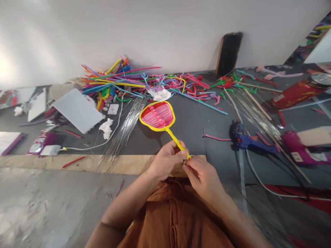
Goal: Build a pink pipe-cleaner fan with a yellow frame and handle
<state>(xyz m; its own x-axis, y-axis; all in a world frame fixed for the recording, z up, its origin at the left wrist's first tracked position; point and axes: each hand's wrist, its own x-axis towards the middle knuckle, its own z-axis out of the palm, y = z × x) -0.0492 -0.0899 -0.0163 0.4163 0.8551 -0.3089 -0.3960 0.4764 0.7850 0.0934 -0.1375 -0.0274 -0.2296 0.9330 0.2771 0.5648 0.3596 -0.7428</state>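
A fan-shaped pipe-cleaner piece (158,116) has a fuzzy yellow rim, red and pink strands inside, and a row of pink loops across its middle. Its yellow wrapped handle slants down toward me. My left hand (167,160) is closed around that handle, thumb on top. At the handle's lower tip, my right hand (203,172) is closed in a pinch. A small red bit shows there, beside a dark or shiny bit too small to make out. The fan's head is raised over the dark table (188,120).
A heap of coloured pipe cleaners (124,82) lies against the wall. Thin clear strands (124,127) spread to the left. On the right are a blue glue gun (252,143), a red can (300,91) and cables. A phone (229,55) leans upright at the back.
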